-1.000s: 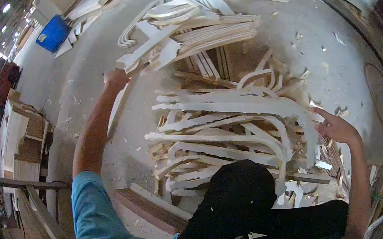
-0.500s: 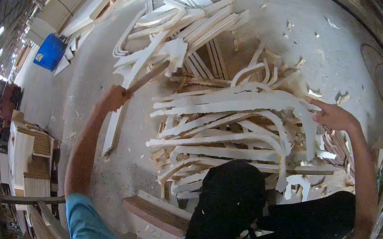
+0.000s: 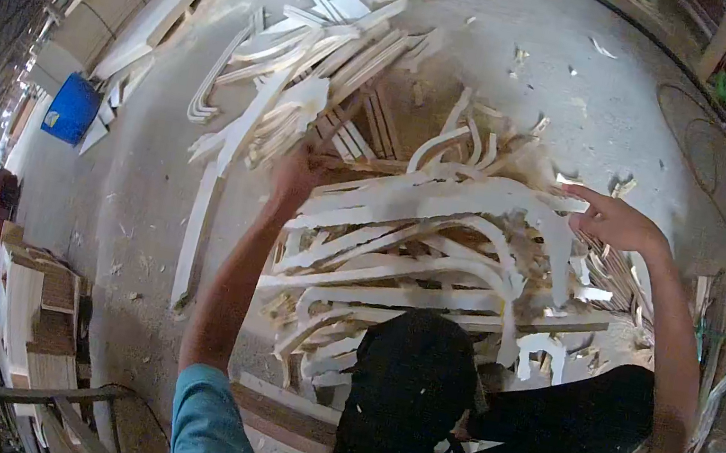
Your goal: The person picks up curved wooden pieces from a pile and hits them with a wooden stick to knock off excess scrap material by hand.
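A pile of curved, pale-faced wooden strips (image 3: 404,267) lies on the floor before my legs. My right hand (image 3: 621,224) grips the right end of the topmost bent wooden strip (image 3: 474,195), index finger stretched along it and thumb below. At the pile's left end, my left hand (image 3: 297,172) is closed around a flat brown wooden stick (image 3: 333,130), slightly blurred. The stick's tip points up and away, and its lower part is hidden by the fist. Whether the stick touches the strip is unclear.
Beyond the left hand lies another heap of bent strips (image 3: 315,55). A long strip (image 3: 196,237) is on the floor at left. A blue bin (image 3: 72,109) stands farther left, with stacked wood (image 3: 42,307) nearer. A brown plank (image 3: 283,419) lies beside my legs.
My left hand has swung right, toward the left end of the pile, with the brown stick in it. My right hand keeps its place on the strip. The view has shifted slightly.
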`<state>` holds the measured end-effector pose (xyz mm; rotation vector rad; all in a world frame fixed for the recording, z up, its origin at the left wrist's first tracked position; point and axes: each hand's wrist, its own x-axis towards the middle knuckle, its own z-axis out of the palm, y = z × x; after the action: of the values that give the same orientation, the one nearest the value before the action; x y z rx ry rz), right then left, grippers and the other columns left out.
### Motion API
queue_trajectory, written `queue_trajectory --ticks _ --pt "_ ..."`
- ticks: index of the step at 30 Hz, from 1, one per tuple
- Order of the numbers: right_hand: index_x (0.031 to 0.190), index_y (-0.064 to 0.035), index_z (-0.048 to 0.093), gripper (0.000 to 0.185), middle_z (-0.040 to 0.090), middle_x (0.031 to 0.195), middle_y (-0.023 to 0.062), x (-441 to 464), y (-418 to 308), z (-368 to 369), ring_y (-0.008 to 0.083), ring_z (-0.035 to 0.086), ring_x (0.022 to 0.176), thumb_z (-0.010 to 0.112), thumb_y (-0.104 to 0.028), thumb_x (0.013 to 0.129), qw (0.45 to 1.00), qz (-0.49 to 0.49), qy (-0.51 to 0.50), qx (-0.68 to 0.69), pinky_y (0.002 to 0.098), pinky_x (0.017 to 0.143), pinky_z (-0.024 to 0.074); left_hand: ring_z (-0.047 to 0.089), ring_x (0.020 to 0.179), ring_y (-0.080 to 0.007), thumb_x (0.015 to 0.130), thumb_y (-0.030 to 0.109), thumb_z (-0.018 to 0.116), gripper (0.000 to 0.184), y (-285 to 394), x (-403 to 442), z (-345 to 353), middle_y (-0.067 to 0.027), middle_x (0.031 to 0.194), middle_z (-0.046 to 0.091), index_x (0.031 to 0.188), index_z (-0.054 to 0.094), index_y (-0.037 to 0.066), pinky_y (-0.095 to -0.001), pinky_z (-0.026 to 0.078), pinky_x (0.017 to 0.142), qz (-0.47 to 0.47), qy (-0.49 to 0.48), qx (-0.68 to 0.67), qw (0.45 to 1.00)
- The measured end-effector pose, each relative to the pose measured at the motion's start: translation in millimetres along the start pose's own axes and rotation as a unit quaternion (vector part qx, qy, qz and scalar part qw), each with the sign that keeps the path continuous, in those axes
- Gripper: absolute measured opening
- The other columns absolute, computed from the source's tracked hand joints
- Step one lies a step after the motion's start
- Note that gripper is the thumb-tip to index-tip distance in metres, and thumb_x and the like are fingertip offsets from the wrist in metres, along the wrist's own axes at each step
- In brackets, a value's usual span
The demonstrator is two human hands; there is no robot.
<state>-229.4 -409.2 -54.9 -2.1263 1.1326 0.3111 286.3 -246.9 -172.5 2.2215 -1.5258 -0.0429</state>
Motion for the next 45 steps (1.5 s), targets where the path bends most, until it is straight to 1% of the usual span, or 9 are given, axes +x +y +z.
queue_trajectory --ticks 5,7,11,17,29,35,37,39,45 --pt "0.152 -0.0152 0.037 0.064 0.071 0.101 0.0112 8 45 9 0.0197 0.066 0.090 0.061 -0.039 0.097 0.995 -0.085 0.031 0.043 0.0350 0.083 0.0517 0.067 0.084 -0.0420 0.092 0.040 0.065 0.037 -55 52 30 -0.0214 0.082 0.067 0.094 0.060 0.003 -0.0532 0.050 0.071 -0.125 0.045 0.016 0.991" --pt "0.152 -0.0144 0.037 0.065 0.071 0.110 0.0123 9 44 6 0.0207 0.067 0.094 0.061 -0.038 0.097 0.999 0.029 -0.019 0.005 0.0355 0.088 0.0509 0.065 0.091 -0.0435 0.090 0.043 0.067 0.043 -75 72 51 -0.0225 0.095 0.066 0.100 0.057 0.002 -0.0533 0.051 0.074 -0.122 0.089 0.079 0.985" --pt "0.151 -0.0146 0.038 0.065 0.071 0.111 0.0158 23 85 21 0.0268 0.069 0.098 0.062 -0.039 0.096 0.997 -0.047 0.035 -0.041 0.0385 0.088 0.0516 0.063 0.096 -0.0462 0.088 0.046 0.069 0.052 -91 91 87 -0.0256 0.109 0.062 0.107 0.053 0.000 -0.0545 0.052 0.076 -0.158 0.061 0.053 0.984" --pt "0.149 -0.0137 0.042 0.062 0.071 0.107 0.0176 22 88 21 0.0280 0.069 0.095 0.061 -0.040 0.096 0.999 0.031 0.006 -0.014 0.0396 0.084 0.0522 0.063 0.098 -0.0457 0.086 0.025 0.071 0.038 -106 107 111 -0.0275 0.104 0.064 0.108 0.051 0.000 -0.0540 0.052 0.079 -0.216 0.056 -0.006 0.975" --pt "0.142 -0.0123 0.051 0.049 0.070 0.085 0.0103 16 65 5 0.0167 0.065 0.078 0.061 -0.027 0.097 0.993 -0.031 0.099 0.056 0.0337 0.075 0.0524 0.065 0.086 -0.0436 0.085 0.023 0.069 0.031 -77 82 43 -0.0233 0.090 0.067 0.102 0.054 0.001 -0.0547 0.049 0.071 -0.149 0.131 0.023 0.980" --pt "0.140 -0.0157 0.053 0.042 0.070 0.094 0.0139 16 5 -6 0.0163 0.066 0.080 0.060 -0.022 0.099 0.980 -0.041 0.182 0.066 0.0345 0.075 0.0550 0.067 0.083 -0.0404 0.080 0.030 0.075 0.034 33 27 -28 -0.0197 0.085 0.068 0.095 0.061 0.002 -0.0505 0.050 0.071 -0.157 0.070 -0.066 0.983" --pt "0.139 -0.0174 0.054 0.039 0.068 0.094 0.0112 18 -9 -1 0.0166 0.065 0.082 0.058 -0.024 0.101 0.931 -0.150 0.230 0.242 0.0354 0.076 0.0564 0.067 0.079 -0.0394 0.081 0.028 0.075 0.032 75 -1 -54 -0.0201 0.085 0.069 0.093 0.061 0.002 -0.0496 0.051 0.070 -0.096 0.057 -0.072 0.991" --pt "0.144 -0.0219 0.048 0.042 0.066 0.094 0.0067 18 -39 1 0.0114 0.064 0.083 0.053 -0.032 0.104 0.934 -0.107 0.198 0.276 0.0290 0.076 0.0547 0.067 0.078 -0.0399 0.081 0.026 0.074 0.029 103 -23 -63 -0.0205 0.083 0.069 0.093 0.062 0.002 -0.0495 0.051 0.069 -0.061 0.074 -0.086 0.992" --pt "0.156 -0.0285 0.015 0.071 0.061 0.117 0.0234 50 -110 52 0.0334 0.068 0.094 0.047 -0.057 0.100 0.798 -0.041 0.025 0.601 0.0368 0.084 0.0583 0.065 0.075 -0.0444 0.081 0.020 0.073 0.022 155 -76 -81 -0.0225 0.078 0.066 0.094 0.062 0.005 -0.0505 0.052 0.065 0.028 0.092 -0.115 0.989"
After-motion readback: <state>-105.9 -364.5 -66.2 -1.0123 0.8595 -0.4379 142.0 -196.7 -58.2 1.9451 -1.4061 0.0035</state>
